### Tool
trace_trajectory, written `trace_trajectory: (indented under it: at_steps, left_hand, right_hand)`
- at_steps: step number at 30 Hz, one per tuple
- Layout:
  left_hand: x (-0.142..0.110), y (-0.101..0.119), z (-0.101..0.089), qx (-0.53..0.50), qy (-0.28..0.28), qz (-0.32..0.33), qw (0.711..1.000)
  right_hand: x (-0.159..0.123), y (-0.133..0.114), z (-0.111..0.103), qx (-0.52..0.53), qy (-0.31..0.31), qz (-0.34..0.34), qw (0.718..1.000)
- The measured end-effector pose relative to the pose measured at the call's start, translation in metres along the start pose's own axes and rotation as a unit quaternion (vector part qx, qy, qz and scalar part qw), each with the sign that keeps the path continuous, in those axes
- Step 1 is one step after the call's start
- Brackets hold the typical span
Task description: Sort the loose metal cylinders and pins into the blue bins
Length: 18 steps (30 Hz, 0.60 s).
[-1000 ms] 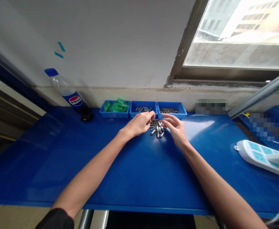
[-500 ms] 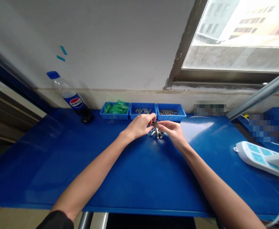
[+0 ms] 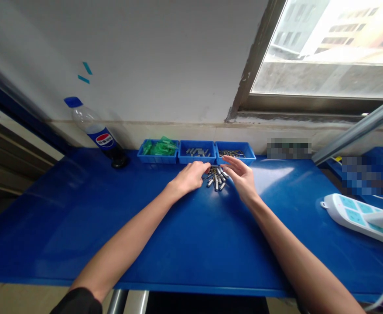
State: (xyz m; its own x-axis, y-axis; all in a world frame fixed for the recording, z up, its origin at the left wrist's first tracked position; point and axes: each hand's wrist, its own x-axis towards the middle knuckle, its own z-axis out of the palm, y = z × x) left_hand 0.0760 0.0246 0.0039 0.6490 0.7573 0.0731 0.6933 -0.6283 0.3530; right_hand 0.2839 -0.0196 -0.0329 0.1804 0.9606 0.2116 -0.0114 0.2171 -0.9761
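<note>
Between the two hands, on the bare blue table (image 3: 178,244), lies a small pile of loose metal parts (image 3: 216,179). The left hand (image 3: 190,175) stands at the pile's left edge, fingers curled downward and tips drawn in; whether a part is clamped between them cannot be told. The right hand (image 3: 242,175) stands at the opposite edge, thumb and fingers spread apart, with no part visibly gripped.

The step in hand appears to be fingertip work on single parts at the pile. A further pick would call for a narrow pinch by the right hand on one part, leaving its neighbours undisturbed.

Two shapes show in the pile. Nearer the wrists lie short, stout bars (image 3: 217,186), bright and seemingly flat-sided; behind them are slender, darker rods (image 3: 213,170). Both look rigid and smooth, and may roll or slide if nudged.

Beyond the hands, three blue bins stand side by side. The left bin (image 3: 159,160) holds thin, translucent green pieces (image 3: 162,147); the middle bin (image 3: 189,159), beyond the left hand, holds short silvery pieces (image 3: 198,151); the right bin (image 3: 249,152), just beyond the right hand's fingers, holds slender dark rods.
</note>
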Motion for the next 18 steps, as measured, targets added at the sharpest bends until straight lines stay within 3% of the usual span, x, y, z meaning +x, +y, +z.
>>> trace_trajectory:
  at_steps: [6, 11, 14, 18]
  left_hand:
    - [0.004, -0.001, -0.003, -0.108, 0.066, 0.029, 0.992]
    - [0.007, 0.004, -0.008, -0.278, 0.143, 0.027, 0.950]
    - [0.007, 0.008, -0.011, -0.353, 0.154, 0.018, 0.923]
    - [0.007, 0.009, -0.014, -0.371, 0.148, 0.010, 0.917]
  right_hand:
    - [-0.002, -0.003, 0.002, -0.016, -0.018, 0.011, 1.000]
    - [-0.002, -0.007, 0.004, -0.003, -0.034, 0.031, 0.999]
    - [-0.003, -0.005, 0.004, 0.032, -0.072, 0.054, 0.995]
    - [-0.003, 0.000, 0.003, 0.054, -0.094, 0.064, 0.992]
